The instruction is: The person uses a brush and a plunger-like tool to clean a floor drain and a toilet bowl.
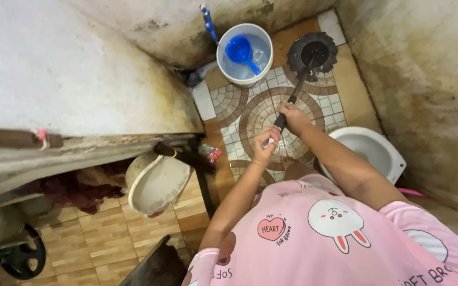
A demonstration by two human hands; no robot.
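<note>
Both my hands grip the handle of a long black floor brush point(310, 53). My right hand point(294, 117) holds the dark handle higher up; my left hand point(266, 145) holds the handle's white end just below it. The round bristle head rests on the patterned tile floor point(250, 114) far ahead, beside a white bucket point(225, 63). I wear a pink top with a rabbit print.
The bucket holds water and a blue dipper point(241, 51). A white squat toilet bowl point(390, 159) lies at right. A cream basin point(155, 182) leans at the doorway on the left. Stained concrete walls close in around the tiled floor. A black wheel point(23, 258) sits bottom left.
</note>
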